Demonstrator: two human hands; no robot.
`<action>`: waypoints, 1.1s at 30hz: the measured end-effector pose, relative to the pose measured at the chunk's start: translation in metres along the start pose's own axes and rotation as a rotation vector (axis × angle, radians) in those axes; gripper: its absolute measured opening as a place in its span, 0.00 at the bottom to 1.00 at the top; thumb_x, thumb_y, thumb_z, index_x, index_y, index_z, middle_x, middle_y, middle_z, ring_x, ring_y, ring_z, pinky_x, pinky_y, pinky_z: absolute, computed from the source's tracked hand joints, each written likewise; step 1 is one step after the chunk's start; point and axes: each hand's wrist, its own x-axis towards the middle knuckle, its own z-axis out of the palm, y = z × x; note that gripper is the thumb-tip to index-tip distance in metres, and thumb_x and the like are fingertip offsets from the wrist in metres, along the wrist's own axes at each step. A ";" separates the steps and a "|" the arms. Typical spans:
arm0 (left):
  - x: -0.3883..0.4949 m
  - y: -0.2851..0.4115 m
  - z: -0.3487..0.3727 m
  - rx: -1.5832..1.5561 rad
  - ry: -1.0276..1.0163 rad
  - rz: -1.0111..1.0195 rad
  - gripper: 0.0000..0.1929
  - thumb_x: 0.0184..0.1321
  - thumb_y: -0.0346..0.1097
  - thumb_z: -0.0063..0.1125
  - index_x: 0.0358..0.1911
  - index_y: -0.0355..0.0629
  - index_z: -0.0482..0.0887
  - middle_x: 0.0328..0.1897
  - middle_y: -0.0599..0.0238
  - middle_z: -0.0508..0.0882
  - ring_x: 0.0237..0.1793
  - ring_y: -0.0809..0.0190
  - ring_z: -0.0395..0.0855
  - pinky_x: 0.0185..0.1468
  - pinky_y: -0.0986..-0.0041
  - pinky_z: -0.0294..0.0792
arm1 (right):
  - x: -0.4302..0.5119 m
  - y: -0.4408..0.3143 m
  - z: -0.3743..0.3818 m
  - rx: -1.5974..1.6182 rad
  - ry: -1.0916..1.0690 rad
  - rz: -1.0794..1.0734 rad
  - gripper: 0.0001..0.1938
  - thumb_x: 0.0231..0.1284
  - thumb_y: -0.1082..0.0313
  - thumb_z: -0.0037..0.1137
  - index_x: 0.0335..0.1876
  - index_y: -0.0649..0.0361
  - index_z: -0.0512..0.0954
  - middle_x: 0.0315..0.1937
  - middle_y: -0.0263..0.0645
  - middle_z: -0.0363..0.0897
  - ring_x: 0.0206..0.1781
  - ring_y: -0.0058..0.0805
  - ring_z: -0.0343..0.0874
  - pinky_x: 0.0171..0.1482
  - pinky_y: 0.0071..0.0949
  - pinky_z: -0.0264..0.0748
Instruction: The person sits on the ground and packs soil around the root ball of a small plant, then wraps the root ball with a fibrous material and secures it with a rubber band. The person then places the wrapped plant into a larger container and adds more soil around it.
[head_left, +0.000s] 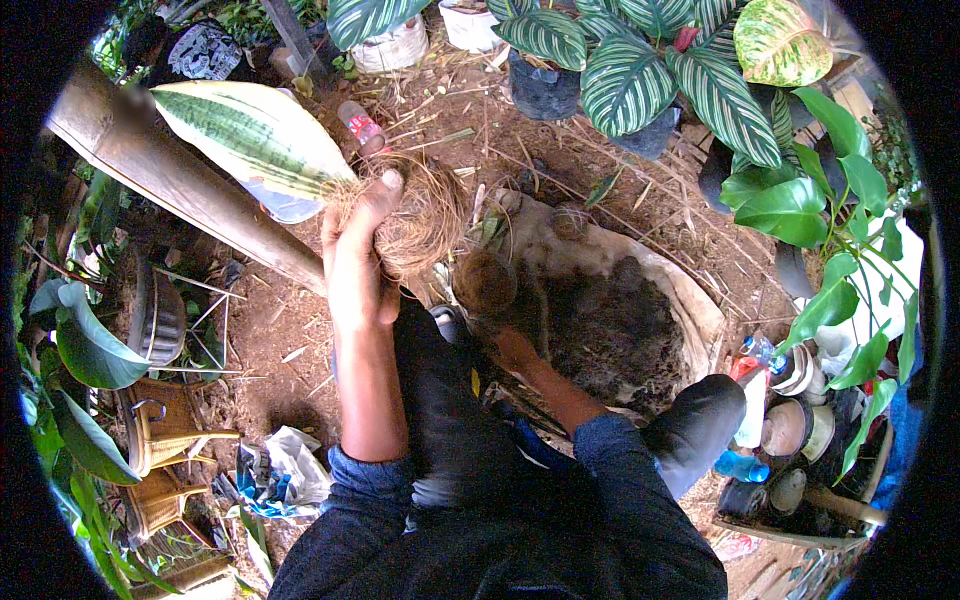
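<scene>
My left hand grips a root ball wrapped in brown coconut fibre. A broad variegated snake plant leaf, green with pale yellow edges, extends from it to the upper left. My right hand is low and blurred at the left side of an opened sack holding dark soil. Just above that hand is a brown, round, fibrous-looking thing; the blur and shadow hide whether my fingers hold it. Both sleeves are pushed up.
A thick bamboo pole slants across the left. Potted striped-leaf plants stand at the top. A plastic bottle lies beyond my left hand. Bowls and pots crowd the right, near a blue bottle. Wicker chairs are at left.
</scene>
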 end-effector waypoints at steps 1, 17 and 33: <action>0.001 -0.002 0.001 -0.022 -0.014 -0.004 0.27 0.50 0.35 0.71 0.55 0.37 0.77 0.49 0.59 0.82 0.49 0.59 0.80 0.58 0.64 0.71 | 0.001 0.004 0.000 0.030 0.014 -0.008 0.22 0.57 0.53 0.57 0.55 0.56 0.78 0.58 0.52 0.74 0.61 0.54 0.71 0.62 0.49 0.68; 0.015 -0.023 0.006 0.157 -0.010 -0.006 0.34 0.46 0.40 0.74 0.57 0.34 0.73 0.52 0.55 0.80 0.54 0.57 0.76 0.64 0.64 0.63 | -0.076 0.003 -0.262 0.851 0.035 0.073 0.21 0.60 0.47 0.61 0.42 0.60 0.83 0.34 0.33 0.81 0.42 0.23 0.76 0.54 0.26 0.68; 0.014 -0.035 0.016 0.164 -0.114 -0.148 0.51 0.42 0.44 0.77 0.64 0.31 0.53 0.57 0.47 0.74 0.57 0.53 0.73 0.64 0.59 0.64 | -0.230 -0.038 -0.457 1.937 1.029 -0.598 0.20 0.71 0.47 0.48 0.27 0.53 0.68 0.17 0.21 0.53 0.15 0.12 0.44 0.18 0.17 0.45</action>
